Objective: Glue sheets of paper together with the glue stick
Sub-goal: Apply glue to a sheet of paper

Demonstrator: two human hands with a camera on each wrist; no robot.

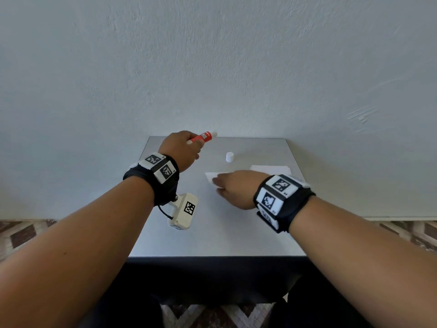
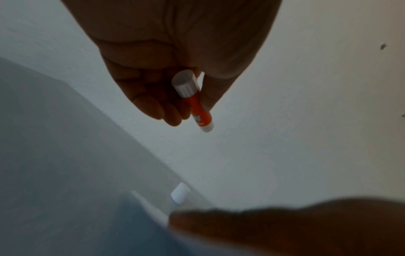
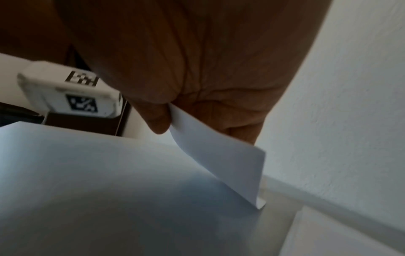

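Note:
My left hand (image 1: 192, 146) grips a red glue stick (image 1: 204, 137) above the table's far left part, its uncapped white tip pointing right. In the left wrist view the glue stick (image 2: 198, 107) lies between thumb and fingers, ribbed white knob toward the camera. Its white cap (image 1: 229, 157) stands upright mid-table. My right hand (image 1: 218, 185) pinches a white sheet of paper (image 1: 210, 176) near the table's middle. Thumb and fingers hold the sheet's (image 3: 219, 152) lifted, curling edge in the right wrist view.
A small pile of white paper (image 1: 272, 168) lies at the far right of the grey table (image 1: 212, 237). A plain wall rises right behind the table. The left wrist camera (image 1: 184, 210) hangs over the table's left side. Patterned floor shows on both sides.

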